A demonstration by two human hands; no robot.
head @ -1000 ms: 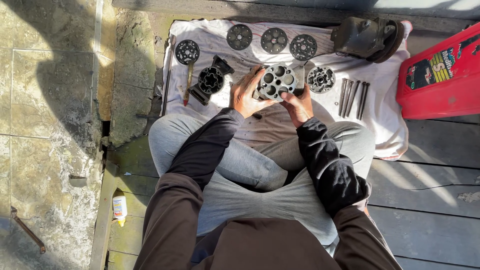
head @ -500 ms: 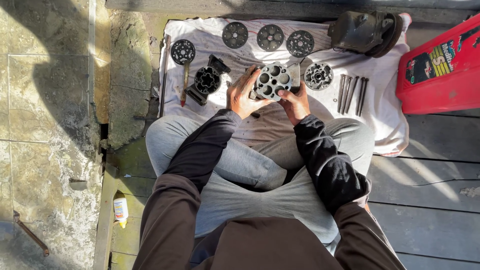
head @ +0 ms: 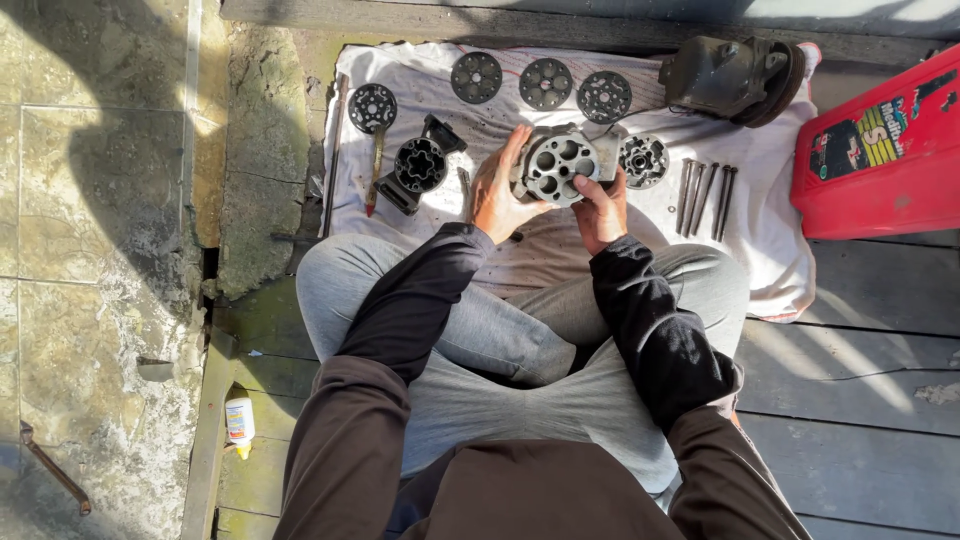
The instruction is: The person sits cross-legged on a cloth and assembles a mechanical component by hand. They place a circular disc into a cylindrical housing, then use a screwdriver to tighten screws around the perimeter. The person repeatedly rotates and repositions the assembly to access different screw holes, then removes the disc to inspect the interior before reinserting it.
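Observation:
I sit cross-legged in front of a white cloth [head: 770, 240]. Both hands hold up a grey metal cylinder block [head: 560, 165] with several round bores facing me. My left hand [head: 495, 190] grips its left side, fingers curled around the edge. My right hand [head: 600, 212] supports it from below right. Beside it on the cloth lie a second bored block [head: 643, 160] to the right and a black housing [head: 418, 167] to the left.
Three round plates [head: 545, 83] line the cloth's far edge, a fourth disc [head: 372, 107] at left above a screwdriver [head: 374, 180]. Several long bolts [head: 705, 195] lie right. A dark pump body [head: 730, 75] sits far right, a red container [head: 885, 155] beyond. A small bottle [head: 239, 425] lies near left.
The metal block has stayed in both hands with only a slight turn; the view shifted a little.

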